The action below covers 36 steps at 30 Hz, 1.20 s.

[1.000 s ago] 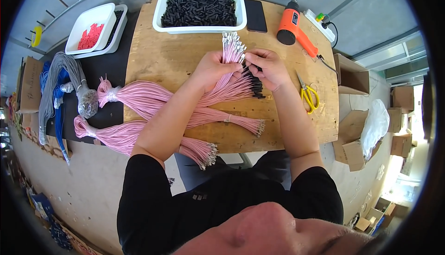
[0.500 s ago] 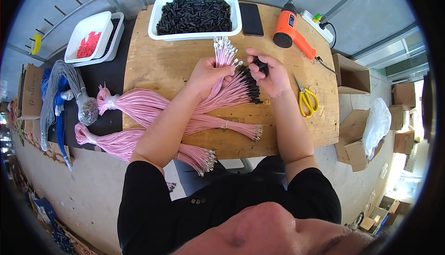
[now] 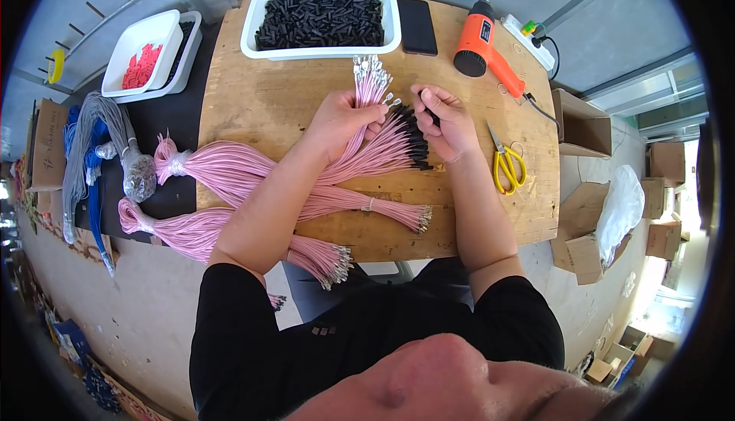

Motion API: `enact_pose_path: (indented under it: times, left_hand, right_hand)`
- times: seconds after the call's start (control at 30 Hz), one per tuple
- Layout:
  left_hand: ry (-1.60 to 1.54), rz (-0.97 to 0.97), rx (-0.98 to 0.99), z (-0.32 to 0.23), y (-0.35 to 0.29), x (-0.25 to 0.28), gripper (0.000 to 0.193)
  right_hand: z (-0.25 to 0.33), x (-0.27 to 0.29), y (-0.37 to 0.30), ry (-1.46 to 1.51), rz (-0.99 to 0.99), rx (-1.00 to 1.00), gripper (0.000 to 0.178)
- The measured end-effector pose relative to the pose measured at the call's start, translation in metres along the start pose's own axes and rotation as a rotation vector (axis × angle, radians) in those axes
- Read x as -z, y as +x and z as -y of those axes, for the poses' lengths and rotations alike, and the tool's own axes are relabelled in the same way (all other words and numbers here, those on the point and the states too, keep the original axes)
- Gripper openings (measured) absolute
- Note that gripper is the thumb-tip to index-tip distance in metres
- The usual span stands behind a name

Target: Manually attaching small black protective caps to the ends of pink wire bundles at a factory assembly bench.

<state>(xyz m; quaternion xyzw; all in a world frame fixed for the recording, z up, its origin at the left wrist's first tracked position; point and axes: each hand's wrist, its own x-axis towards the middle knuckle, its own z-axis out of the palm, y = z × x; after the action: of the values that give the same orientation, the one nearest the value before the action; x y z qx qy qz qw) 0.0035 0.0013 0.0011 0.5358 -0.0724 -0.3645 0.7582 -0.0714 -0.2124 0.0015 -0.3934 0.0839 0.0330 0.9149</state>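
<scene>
My left hand (image 3: pixel 343 124) is closed around a bundle of pink wires (image 3: pixel 370 88) near their ends, which carry bare silvery terminals. Beside it, my right hand (image 3: pixel 446 122) is closed, with short black sleeves (image 3: pixel 431 112) showing between the curled fingers. One or two terminals stick out toward the right hand from the left thumb. Below the hands, a fan of pink wires with black sleeves on their ends (image 3: pixel 416 141) lies on the wooden table (image 3: pixel 253 107). More tied pink wire bundles (image 3: pixel 222 162) rest under and beside my left forearm.
At the back stands a white tub (image 3: pixel 246 38) of black sleeves next to a dark phone (image 3: pixel 418 27). An orange heat gun (image 3: pixel 490 50), yellow-handled scissors (image 3: pixel 505 167) and a power strip (image 3: pixel 534 44) are at the right. Grey wires (image 3: pixel 92 138) and a tub of red pieces (image 3: pixel 142 69) sit left.
The fingers of my right hand have curled in further, so less of the black sleeves shows. My left hand keeps its hold on the wires. The whole view has shifted slightly.
</scene>
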Motion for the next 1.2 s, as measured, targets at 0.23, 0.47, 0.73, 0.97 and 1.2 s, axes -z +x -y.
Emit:
enact_pose_path:
  times: [0.23, 0.47, 0.73, 0.97, 1.2]
  left_hand:
    - [-0.013, 0.01, 0.005, 0.002, 0.002, 0.002, 0.011]
    - [-0.001, 0.013, -0.014, 0.002, 0.0, 0.001, 0.01]
    - [-0.003, 0.02, -0.027, 0.0, -0.002, -0.002, 0.01]
    - [0.025, 0.045, -0.039, 0.0, -0.002, -0.003, 0.01]
    - [0.068, 0.072, -0.058, 0.003, -0.001, 0.001, 0.012]
  right_hand:
    - [-0.002, -0.015, -0.006, -0.287, -0.065, 0.067, 0.02]
    - [-0.004, -0.02, -0.009, -0.306, -0.123, 0.088, 0.014]
    - [-0.007, -0.018, -0.01, -0.346, -0.12, 0.126, 0.016]
    - [-0.008, -0.022, -0.011, -0.32, -0.134, 0.205, 0.018]
    - [-0.011, -0.019, -0.01, -0.345, -0.118, 0.204, 0.017]
